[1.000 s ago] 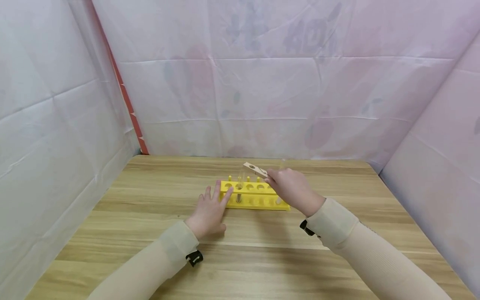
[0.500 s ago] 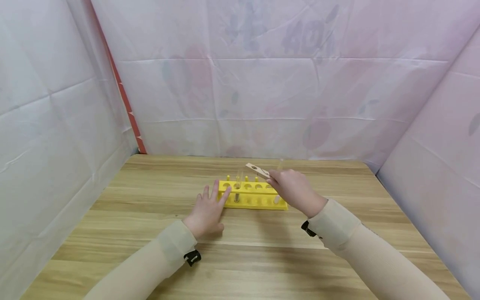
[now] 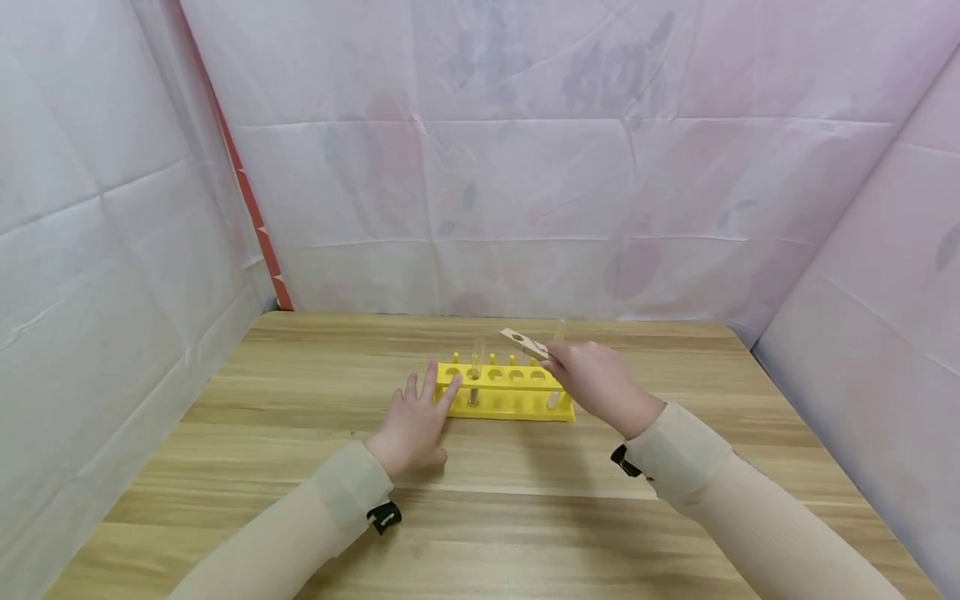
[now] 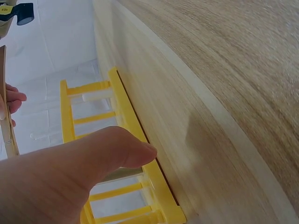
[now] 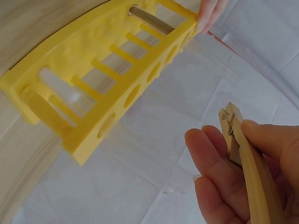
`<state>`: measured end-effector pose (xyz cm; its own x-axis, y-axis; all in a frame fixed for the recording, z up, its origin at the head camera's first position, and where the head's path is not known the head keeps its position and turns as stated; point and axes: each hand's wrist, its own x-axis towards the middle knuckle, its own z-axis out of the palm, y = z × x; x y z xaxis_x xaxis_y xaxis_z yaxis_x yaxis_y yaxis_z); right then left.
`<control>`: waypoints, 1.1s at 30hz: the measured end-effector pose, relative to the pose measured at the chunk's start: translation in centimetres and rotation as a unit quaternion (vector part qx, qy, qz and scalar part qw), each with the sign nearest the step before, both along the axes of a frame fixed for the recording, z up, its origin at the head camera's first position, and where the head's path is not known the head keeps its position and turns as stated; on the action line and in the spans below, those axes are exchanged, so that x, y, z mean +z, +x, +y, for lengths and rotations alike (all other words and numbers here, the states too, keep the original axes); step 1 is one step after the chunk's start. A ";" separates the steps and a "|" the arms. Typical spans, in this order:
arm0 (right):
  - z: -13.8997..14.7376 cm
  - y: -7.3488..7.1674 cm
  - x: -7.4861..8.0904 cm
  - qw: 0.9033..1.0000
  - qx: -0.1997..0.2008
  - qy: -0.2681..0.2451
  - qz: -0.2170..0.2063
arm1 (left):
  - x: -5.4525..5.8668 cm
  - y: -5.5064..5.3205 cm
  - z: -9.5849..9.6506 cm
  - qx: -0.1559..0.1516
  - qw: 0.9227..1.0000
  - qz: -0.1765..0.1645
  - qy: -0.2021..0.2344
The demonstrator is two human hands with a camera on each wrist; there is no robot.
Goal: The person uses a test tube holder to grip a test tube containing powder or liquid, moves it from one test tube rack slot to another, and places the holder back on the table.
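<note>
A yellow test tube rack stands on the wooden table. My left hand rests at its left end with straight, spread fingers on the top bar; in the left wrist view the thumb lies before the rack. One glass test tube with dark contents stands near that end. Another test tube with white contents stands at the right end. My right hand holds a wooden test tube holder between thumb and fingers, above the rack's right half. Its tip points up and left, apart from both tubes.
Several upright yellow pegs line the rack's back edge. The wooden table is enclosed by pale cloth walls at the back and both sides. A black strap shows at the right wrist.
My right hand has drawn the test tube holder slightly to the right, away from the tube with dark contents. The left hand stays on the rack.
</note>
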<state>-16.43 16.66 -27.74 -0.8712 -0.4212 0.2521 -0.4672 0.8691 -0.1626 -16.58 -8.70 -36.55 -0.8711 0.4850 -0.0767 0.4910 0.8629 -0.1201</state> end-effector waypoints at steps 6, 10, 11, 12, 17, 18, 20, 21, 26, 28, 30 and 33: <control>0.5 0.0 0.0 1.000 -0.005 -0.004 -0.006 | 0.0 0.0 0.0 0.002 1.000 -0.001 -0.001; 0.8 0.1 0.1 1.000 -0.005 -0.009 -0.003 | 0.0 -0.1 0.0 0.004 1.000 0.000 -0.001; 0.9 0.1 0.1 1.000 -0.005 -0.009 -0.002 | 0.0 -0.1 0.0 0.004 1.000 0.000 -0.002; 1.0 0.1 0.1 1.000 -0.006 -0.010 -0.001 | 0.0 -0.1 0.1 0.003 1.000 0.001 -0.001; 1.5 0.3 0.0 1.000 -0.004 -0.013 0.008 | -0.2 -0.1 0.0 0.000 1.000 0.005 -0.001; 1.6 0.4 -0.1 1.000 -0.004 -0.013 0.009 | -0.2 -0.1 0.0 0.000 1.000 0.006 0.000; 1.8 0.4 -0.1 1.000 -0.002 -0.016 0.008 | -0.2 -0.1 0.1 0.000 1.000 0.006 0.002; 1.8 0.4 -0.1 1.000 -0.003 -0.016 0.009 | -0.2 -0.2 0.1 0.001 1.000 0.005 0.001; 2.2 0.5 0.0 1.000 -0.011 -0.014 0.010 | -0.3 -0.2 0.1 0.001 1.000 0.004 0.002; 2.3 0.6 0.0 1.000 -0.012 -0.014 0.012 | -0.3 -0.2 0.1 0.001 1.000 0.004 0.003; 2.4 0.6 0.1 1.000 -0.014 -0.014 0.012 | -0.3 -0.2 0.1 0.001 1.000 0.004 0.003; 2.6 0.6 0.1 1.000 -0.018 -0.017 0.011 | -0.3 -0.2 0.1 0.002 1.000 0.005 0.003</control>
